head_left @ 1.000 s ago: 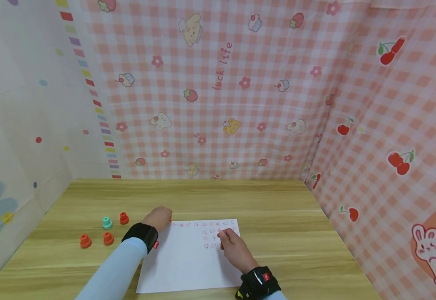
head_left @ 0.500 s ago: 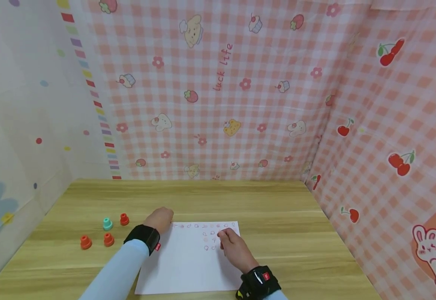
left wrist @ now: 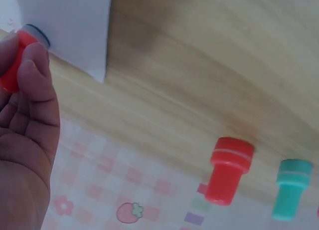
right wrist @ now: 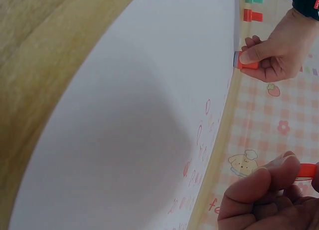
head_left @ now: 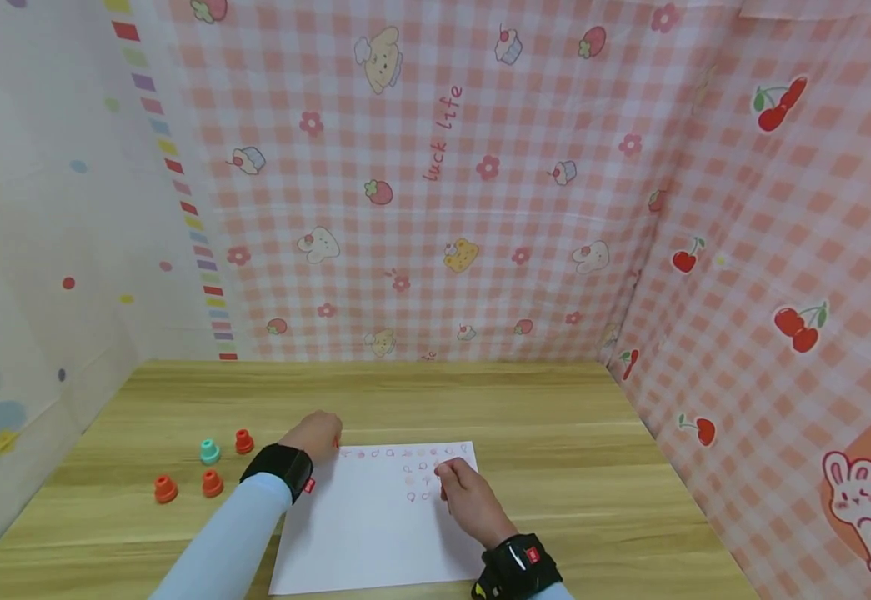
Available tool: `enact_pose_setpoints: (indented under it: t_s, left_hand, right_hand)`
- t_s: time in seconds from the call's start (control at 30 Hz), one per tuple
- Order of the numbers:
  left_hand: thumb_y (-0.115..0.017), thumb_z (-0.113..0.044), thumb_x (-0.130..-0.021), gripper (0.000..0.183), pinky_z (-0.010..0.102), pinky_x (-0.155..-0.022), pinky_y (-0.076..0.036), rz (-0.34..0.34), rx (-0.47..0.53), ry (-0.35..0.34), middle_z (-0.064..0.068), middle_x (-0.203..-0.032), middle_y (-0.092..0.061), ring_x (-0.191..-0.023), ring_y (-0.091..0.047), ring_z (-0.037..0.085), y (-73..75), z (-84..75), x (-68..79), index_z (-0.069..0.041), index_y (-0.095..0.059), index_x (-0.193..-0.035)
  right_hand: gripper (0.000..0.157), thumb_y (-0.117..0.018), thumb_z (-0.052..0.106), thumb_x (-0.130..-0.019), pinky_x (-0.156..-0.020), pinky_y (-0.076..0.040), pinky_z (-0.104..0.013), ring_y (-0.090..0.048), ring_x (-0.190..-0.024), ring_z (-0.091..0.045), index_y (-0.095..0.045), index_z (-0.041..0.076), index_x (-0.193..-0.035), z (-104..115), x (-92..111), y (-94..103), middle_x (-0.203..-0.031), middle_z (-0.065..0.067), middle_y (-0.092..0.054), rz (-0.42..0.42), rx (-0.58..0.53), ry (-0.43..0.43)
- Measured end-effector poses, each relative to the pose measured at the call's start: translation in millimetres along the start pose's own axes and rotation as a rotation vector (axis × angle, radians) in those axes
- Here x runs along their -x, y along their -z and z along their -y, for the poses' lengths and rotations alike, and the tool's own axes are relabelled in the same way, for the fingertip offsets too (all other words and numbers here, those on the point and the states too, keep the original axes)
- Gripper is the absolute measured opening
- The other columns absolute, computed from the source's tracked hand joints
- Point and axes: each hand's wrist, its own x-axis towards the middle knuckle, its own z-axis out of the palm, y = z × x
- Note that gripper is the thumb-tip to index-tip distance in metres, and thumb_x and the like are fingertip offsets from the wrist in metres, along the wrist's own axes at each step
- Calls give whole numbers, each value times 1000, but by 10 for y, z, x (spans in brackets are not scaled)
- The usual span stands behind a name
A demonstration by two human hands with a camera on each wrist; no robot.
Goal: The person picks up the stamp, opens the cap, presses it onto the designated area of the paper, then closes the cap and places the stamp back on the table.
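A white sheet of paper [head_left: 363,533] printed with rows of small red marks lies on the table. At its far left corner my left hand [head_left: 317,435] pinches a red stamp [left wrist: 11,81] between thumb and fingers, its grey base right over the paper's edge. Above the right part of the sheet, my right hand [head_left: 471,498] has its fingers curled round another red stamp [right wrist: 306,170]. Only a bit of that stamp shows in the right wrist view; the fingers hide the rest.
Left of the paper stand a teal stamp [head_left: 210,452] and a red stamp [head_left: 243,442], with two orange-red stamps [head_left: 166,489] [head_left: 212,483] nearer. Patterned cloth walls [head_left: 405,208] enclose the wooden table [head_left: 593,500] at the back and both sides.
My left hand stays at the far left corner, its wrist tipping slightly; a sliver of red at its fingertips shows again after being hidden. The right hand holds still.
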Motion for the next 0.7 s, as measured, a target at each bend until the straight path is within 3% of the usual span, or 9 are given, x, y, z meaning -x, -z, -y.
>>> enact_pose_setpoints:
  t_s: [0.13, 0.23, 0.43, 0.57, 0.7]
  left_hand:
    - [-70, 7, -82, 15, 38, -70, -48, -30, 17, -15, 3, -69, -56, -67, -50, 21, -35, 30, 13, -3, -63, -75]
    - [-68, 9, -81, 17, 39, -70, -49, -62, -34, -49, 4, -68, -57, -66, -53, 21, -67, 29, 6, -4, -61, -72]
    - [-69, 6, -85, 9, 42, -74, -52, -56, -104, -50, 10, -73, -63, -71, -61, 25, -87, -3, -30, 1, -64, -79]
    - [-68, 4, -86, 7, 43, -76, -52, -54, -100, -56, 11, -75, -63, -72, -60, 25, -61, -21, -33, 4, -64, -81]
    - [-68, 7, -83, 15, 41, -71, -51, -73, -76, -73, 7, -68, -59, -66, -55, 22, -47, -18, 3, -2, -61, -73]
  right_hand:
    - [28, -44, 25, -107, -57, -38, -29, -48, -66, -17, -56, -1, -106, 0, -2, -5, -76, -2, -51, 4, -6, -4]
    - [29, -44, 25, -107, -57, -38, -29, -48, -66, -18, -56, -1, -106, 12, 1, -8, -77, -3, -51, 6, -7, -5]
    - [30, -44, 28, -107, -58, -38, -30, -49, -68, -18, -56, 0, -107, 24, -1, -16, -78, -3, -51, 15, -4, -10]
    - [29, -44, 24, -107, -58, -39, -30, -49, -67, -18, -56, -1, -107, 25, -4, -8, -77, -3, -52, 9, 5, -7]
    - [28, -43, 24, -107, -58, -38, -30, -49, -67, -18, -56, -1, -108, 20, 3, -3, -77, -3, -52, 12, 12, -11]
